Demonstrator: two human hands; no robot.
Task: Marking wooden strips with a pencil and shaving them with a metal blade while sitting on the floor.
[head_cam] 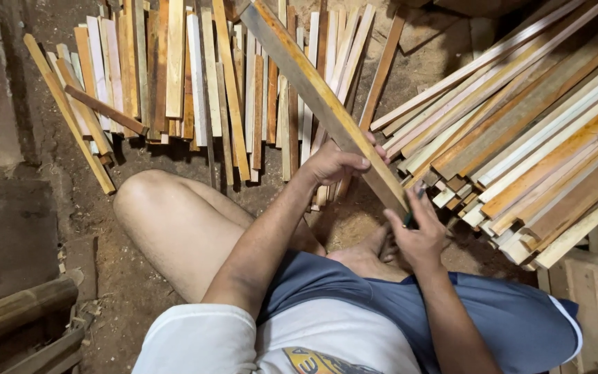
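At the far left, a row of short wooden slats [174, 76] lies side by side on the dirt floor [84, 208], their near ends roughly in line; a few of them lie slanted across its left edge. Near left, dark timber pieces [15, 312] rest at the frame's corner. The person sits on the floor with a bare knee [147, 201] raised toward the slats.

The left hand [333, 164] is closed around a long wooden strip [320, 97], fingers wrapped over its top edge about two thirds of the way down. The strip runs diagonally from the far centre down to the right, held clear of the floor above the person's lap.

The right hand [417, 235] meets the strip's near end and is curled around a small dark tool [410, 216], possibly a pen or a blade; too little of it shows to be sure.

To the right, a tall stack of long wooden strips [534, 138] slopes up toward the far right corner, its cut ends facing the right hand and just beside it.
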